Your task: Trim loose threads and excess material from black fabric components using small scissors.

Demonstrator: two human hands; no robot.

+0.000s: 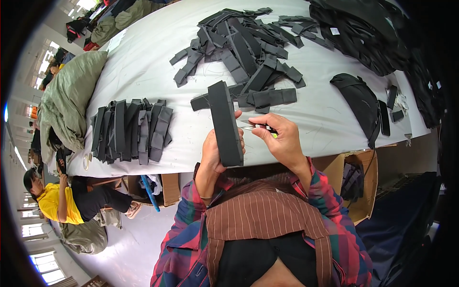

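My left hand (210, 149) is closed around a long, dark grey fabric strip (224, 125), held upright above the table's near edge. In my right hand (282, 138) is a pair of small thread snips (247, 125); their pointed metal tips face the strip's right edge. Most of the handle is hidden by my fingers, with a bit of yellow-green showing. Just beyond my hands lies a loose heap of similar dark strips (234, 45). To the left, more strips (130, 129) lie side by side in a neat row.
A black bag (357, 105) and a phone (384, 117) lie on the white-covered table (138, 62) at right. Black garments (363, 36) are piled behind them. An open carton (366, 186) stands below the right edge. A green sack (71, 95) and a seated person (71, 201) are at left.
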